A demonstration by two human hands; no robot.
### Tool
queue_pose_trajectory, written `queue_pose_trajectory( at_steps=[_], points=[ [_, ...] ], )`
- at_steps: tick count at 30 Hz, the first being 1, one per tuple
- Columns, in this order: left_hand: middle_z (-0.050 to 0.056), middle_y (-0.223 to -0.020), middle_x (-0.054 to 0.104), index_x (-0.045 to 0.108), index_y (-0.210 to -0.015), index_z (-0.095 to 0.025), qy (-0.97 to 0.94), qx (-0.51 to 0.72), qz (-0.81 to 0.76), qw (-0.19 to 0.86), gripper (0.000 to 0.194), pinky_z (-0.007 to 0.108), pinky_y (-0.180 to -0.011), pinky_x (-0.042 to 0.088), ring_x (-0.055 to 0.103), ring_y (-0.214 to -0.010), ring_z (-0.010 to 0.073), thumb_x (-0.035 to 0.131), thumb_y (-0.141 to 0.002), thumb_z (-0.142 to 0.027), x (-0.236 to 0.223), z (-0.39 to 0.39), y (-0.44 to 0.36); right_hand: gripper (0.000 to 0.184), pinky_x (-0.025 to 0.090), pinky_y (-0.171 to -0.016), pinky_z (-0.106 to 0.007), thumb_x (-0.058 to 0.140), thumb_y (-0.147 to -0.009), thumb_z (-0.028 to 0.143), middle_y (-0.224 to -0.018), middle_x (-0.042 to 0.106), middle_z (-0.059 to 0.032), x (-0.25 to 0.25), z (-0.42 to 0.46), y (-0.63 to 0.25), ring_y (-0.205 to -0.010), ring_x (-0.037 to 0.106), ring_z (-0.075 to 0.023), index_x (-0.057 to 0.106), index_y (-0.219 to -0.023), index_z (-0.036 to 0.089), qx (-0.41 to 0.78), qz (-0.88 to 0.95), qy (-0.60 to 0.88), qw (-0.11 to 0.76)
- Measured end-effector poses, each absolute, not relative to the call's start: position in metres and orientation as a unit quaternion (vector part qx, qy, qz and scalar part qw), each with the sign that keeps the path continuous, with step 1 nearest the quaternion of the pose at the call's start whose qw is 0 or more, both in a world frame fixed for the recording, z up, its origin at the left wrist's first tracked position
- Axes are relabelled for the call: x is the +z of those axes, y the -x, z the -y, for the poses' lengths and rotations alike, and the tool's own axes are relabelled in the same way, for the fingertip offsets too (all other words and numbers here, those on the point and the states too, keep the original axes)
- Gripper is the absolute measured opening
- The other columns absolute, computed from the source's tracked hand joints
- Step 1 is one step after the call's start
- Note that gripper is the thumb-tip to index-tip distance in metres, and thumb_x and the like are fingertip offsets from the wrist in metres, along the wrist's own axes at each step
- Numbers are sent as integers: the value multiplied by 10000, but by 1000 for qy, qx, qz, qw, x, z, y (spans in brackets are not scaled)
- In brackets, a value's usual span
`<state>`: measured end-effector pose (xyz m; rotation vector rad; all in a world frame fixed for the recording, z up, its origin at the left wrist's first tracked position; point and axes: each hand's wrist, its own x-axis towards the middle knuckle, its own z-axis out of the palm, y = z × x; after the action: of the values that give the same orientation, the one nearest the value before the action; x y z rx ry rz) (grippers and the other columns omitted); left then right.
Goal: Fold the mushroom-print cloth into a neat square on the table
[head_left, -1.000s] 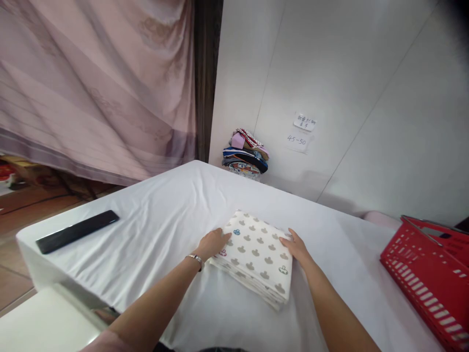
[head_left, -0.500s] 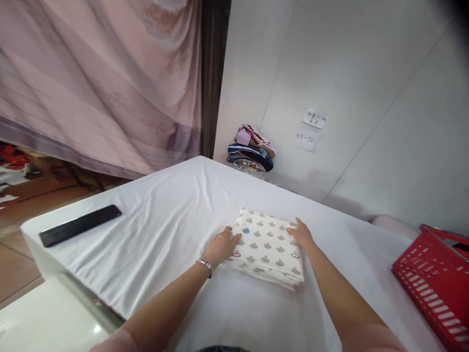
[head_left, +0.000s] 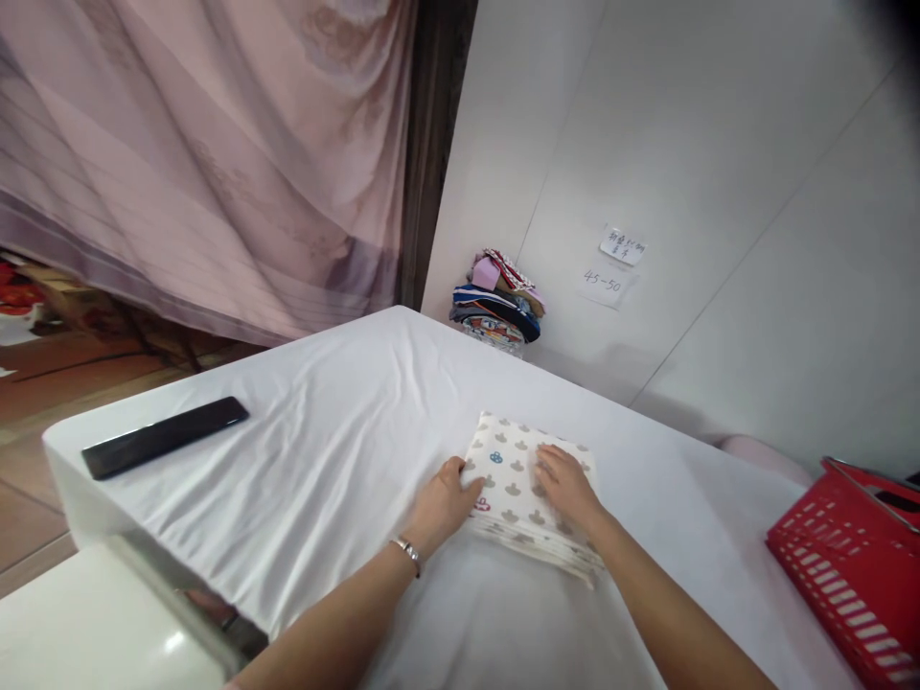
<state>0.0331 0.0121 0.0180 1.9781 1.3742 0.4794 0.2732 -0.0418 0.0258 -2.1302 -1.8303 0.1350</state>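
Note:
A folded white cloth [head_left: 512, 489] printed with grey mushroom-like shapes, plus a blue and a red one, lies in several layers on the white-covered table [head_left: 337, 460]. At its left edge is my left hand [head_left: 447, 503], closed on the side with the thumb on top; the fingertips by the edge are partly hidden. My right hand [head_left: 567, 487] rests flat on the cloth's upper face, right of the middle, fingers stretched out.
A long black flat object [head_left: 165, 438] lies at the table's left. At right stands a red plastic basket [head_left: 848, 565]. Beyond the far edge, a pile of folded fabrics [head_left: 495, 297] is against the wall. A pink curtain [head_left: 216, 172] hangs at left.
My right hand has moved left from the cloth's right edge onto its top. My left hand stays at the left edge. The view has shifted slightly.

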Motion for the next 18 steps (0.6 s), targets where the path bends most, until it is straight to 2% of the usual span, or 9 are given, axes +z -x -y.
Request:
queue_pose_trajectory(
  at_steps=[3, 8, 14, 18],
  points=[
    [110, -1062, 629, 489, -1065, -168, -757, 191, -521, 346, 358, 278, -743, 390, 598, -945, 223, 449, -837, -442, 19, -8, -32, 352, 314, -1032, -314, 438, -832, 226, -1250, 561, -40, 36, 15, -248, -1180, 473, -183, 612, -1138, 213, 55, 649, 736, 184],
    [97, -996, 631, 509, -952, -172, -775, 202, -492, 340, 287, 271, -721, 378, 592, -909, 208, 439, -847, -430, 18, -7, -29, 308, 388, -900, -203, 408, -859, 235, -1109, 637, -22, 52, -42, -215, -1049, 559, -145, 651, -1047, 215, 41, 608, 786, 108],
    [81, -916, 630, 532, -825, -186, -778, 232, -464, 355, 357, 277, -678, 366, 600, -826, 181, 258, -930, -390, 13, -13, -27, 360, 435, -786, -241, 455, -831, 421, -1031, 670, -89, 61, -101, -202, -989, 600, -209, 675, -978, 177, 54, 564, 824, 11],
    [70, -926, 622, 537, -782, -191, -783, 233, -451, 359, 321, 277, -666, 361, 597, -819, 167, 283, -925, -326, 11, -16, -26, 393, 466, -732, -290, 550, -742, 486, -961, 684, -138, 58, -122, -196, -937, 628, -263, 701, -881, 152, 76, 546, 831, -67]
  ],
)
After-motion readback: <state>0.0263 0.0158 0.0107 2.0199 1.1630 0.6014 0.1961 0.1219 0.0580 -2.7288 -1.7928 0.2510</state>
